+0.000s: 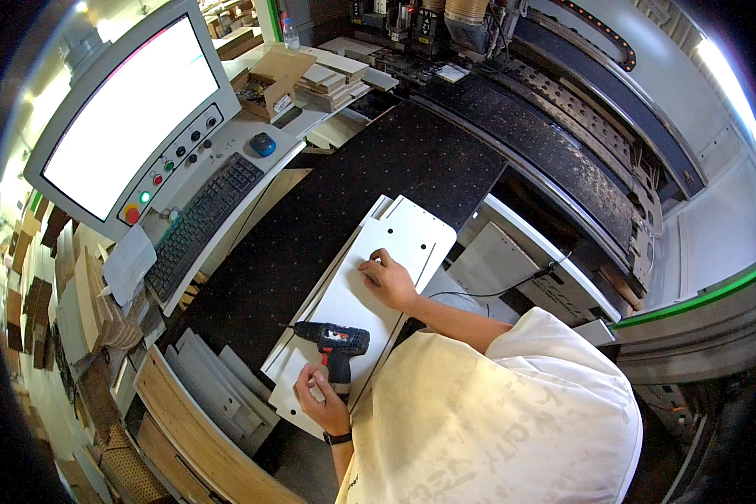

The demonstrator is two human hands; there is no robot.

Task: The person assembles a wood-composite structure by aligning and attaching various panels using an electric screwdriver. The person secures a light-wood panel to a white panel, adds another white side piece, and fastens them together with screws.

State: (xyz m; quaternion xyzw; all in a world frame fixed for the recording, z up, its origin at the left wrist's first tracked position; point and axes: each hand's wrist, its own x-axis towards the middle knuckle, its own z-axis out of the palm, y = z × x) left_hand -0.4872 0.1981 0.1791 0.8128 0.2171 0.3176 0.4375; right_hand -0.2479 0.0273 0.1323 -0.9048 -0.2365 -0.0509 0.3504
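Note:
A white panel (357, 290) with dark round holes near its ends lies before me, partly over another pale board. On it rests a black and red cordless drill (334, 338), bit pointing left. My left hand (321, 405), with a dark band on the wrist, is beside the drill's handle. Its fingers are curled together; anything between them is too small to make out. Farther up the panel, my right hand (388, 283) is closed in a pinch just over the white surface. What its fingertips hold, if anything, is hidden.
A black dotted machine table (395, 151) spreads beyond the panel. At left stand a monitor (134, 109), keyboard (203, 214) and blue mouse (263, 144). An opened cardboard box (265, 92) sits beside stacked boards (332, 84). Wooden panels (193, 420) lean at lower left.

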